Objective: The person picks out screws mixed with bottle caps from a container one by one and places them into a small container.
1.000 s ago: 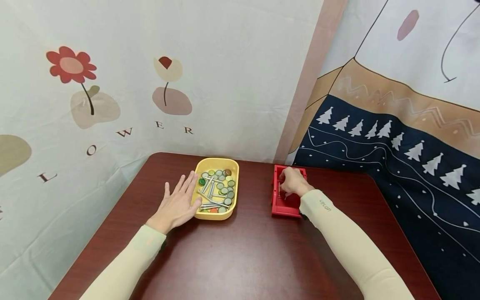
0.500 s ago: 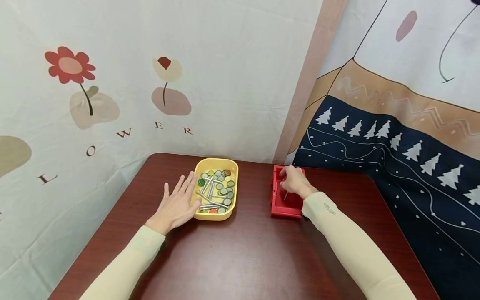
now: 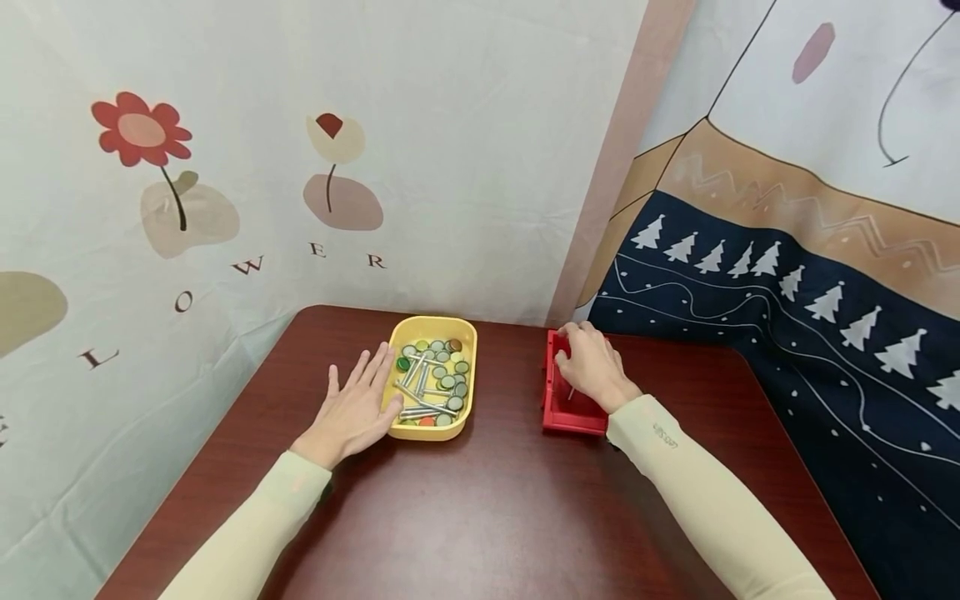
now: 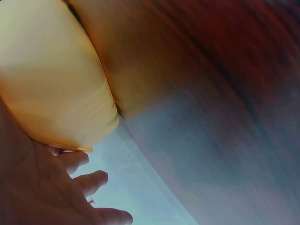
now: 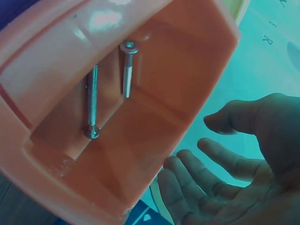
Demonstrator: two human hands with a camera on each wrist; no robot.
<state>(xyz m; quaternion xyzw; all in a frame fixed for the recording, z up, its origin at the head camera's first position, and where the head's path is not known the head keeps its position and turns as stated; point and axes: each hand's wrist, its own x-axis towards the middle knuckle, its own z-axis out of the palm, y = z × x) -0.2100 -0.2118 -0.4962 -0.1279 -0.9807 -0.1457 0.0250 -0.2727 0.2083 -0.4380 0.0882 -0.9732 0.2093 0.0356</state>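
My left hand (image 3: pixel 352 421) lies with spread, straight fingers against the left side of a yellow tray (image 3: pixel 473 358). Several silver bolts (image 3: pixel 422 381) and round discs (image 3: pixel 454 403), mostly grey-green, lie in that tray. In the left wrist view the palm (image 4: pixel 37 187) touches the tray's outer wall (image 4: pixel 56 75). Over the far part of a red box (image 3: pixel 558 419) is my right hand (image 3: pixel 596 367). The right wrist view shows its thumb apart from the loosely bent fingers (image 5: pixel 215 187), with nothing between them. Two bolts, one nearer (image 5: pixel 92 108) and one farther (image 5: pixel 128 70), lie inside the box.
Both containers stand near the back of a dark red-brown table (image 3: pixel 480 517). A printed cloth (image 3: pixel 480 167) with flowers and letters hangs behind it. Bare tabletop lies between the tray and the box.
My right hand has let go of a bolt in the red box and shifted slightly up and away, its fingers loosening. The left hand and the tray have stayed in place.
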